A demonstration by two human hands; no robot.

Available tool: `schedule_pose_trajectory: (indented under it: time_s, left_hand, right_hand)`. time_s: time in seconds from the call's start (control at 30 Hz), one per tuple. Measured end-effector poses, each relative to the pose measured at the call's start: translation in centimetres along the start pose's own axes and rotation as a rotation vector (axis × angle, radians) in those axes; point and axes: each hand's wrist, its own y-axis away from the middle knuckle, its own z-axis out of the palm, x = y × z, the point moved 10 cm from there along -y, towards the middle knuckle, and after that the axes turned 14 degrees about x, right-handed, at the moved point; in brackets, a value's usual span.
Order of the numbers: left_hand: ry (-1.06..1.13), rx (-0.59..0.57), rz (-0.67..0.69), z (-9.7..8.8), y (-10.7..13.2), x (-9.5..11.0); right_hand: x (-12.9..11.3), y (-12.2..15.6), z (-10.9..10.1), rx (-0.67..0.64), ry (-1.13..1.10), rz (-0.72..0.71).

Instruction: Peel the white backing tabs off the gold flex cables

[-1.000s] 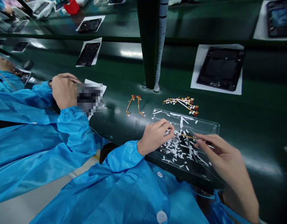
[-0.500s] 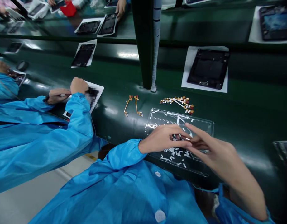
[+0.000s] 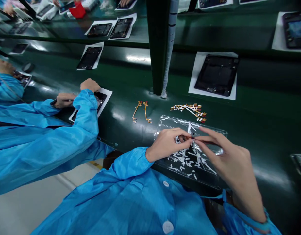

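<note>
A: What's on the left?

B: Another person's arm in a shiny blue sleeve (image 3: 85, 109). It covers much of a flat black device (image 3: 101, 98) on white paper (image 3: 107, 94), so I can't see that well.

A: And next?

B: Two thin, bendy orange strips with red tips (image 3: 145, 112) lie on the shiny dark green table (image 3: 123, 137). They run from near to far. The red tips point away from the person, and the near ends spread apart.

A: The left hand (image 3: 165, 143)?

B: It comes in from the left, back up. Its thumb and pointing finger nearly meet, pinching a tiny dark piece (image 3: 192, 138).

A: Which way does the piece point?

B: I can't tell. Fingertips hide nearly all of it. It's above a clear plastic tray (image 3: 201, 178), right between both hands.

A: What's in the tray?

B: Lots of little white scraps (image 3: 183, 160). The hands hide some. Behind it, a pile of orange and white strips (image 3: 188, 108) lies mostly sideways, red ends right. They overlap, so I can't count them.

A: And the right hand (image 3: 230, 158)?

B: It reaches in from the right. Its thumb and one finger pinch the same piece, and the pointing finger is lifted. The other fingers are hard to see.
</note>
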Motion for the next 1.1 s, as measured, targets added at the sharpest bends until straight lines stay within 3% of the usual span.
schedule_pose_trajectory:
  time_s: [0.13,0.3,0.5,0.7,0.77,0.93,1.0,1.1]
  left_hand:
    - [-0.053,0.008,0.037,0.1,-0.1,0.1]
    - [-0.001,0.008,-0.024,0.5,0.1,-0.6]
    - [0.242,-0.019,-0.286,1.5,0.1,-2.7]
    - [0.587,-0.110,-0.541,3.4,0.8,-4.1]
    - [0.555,-0.055,-0.507,3.1,0.9,-4.3]
    - [0.193,0.180,-0.164,0.1,0.4,-2.8]
    - [0.171,0.150,-0.177,0.0,0.4,-2.9]
    - [0.259,-0.004,-0.297,1.1,0.6,-3.6]
  right_hand:
    - [-0.6,-0.2,0.0,0.017,0.007,-0.089]
    - [-1.2,0.0,0.6,0.017,0.064,-0.175]
    - [-3.6,0.8,0.1,0.289,0.341,-0.465]
    - [-5.0,1.9,0.9,0.393,0.492,-0.558]
    - [-4.7,1.9,1.1,0.373,0.405,-0.502]
    - [-2.4,1.2,1.7,0.228,0.068,-0.261]
    - [-2.1,1.1,1.3,0.201,0.057,-0.273]
    - [-2.6,1.3,0.4,0.204,0.089,-0.371]
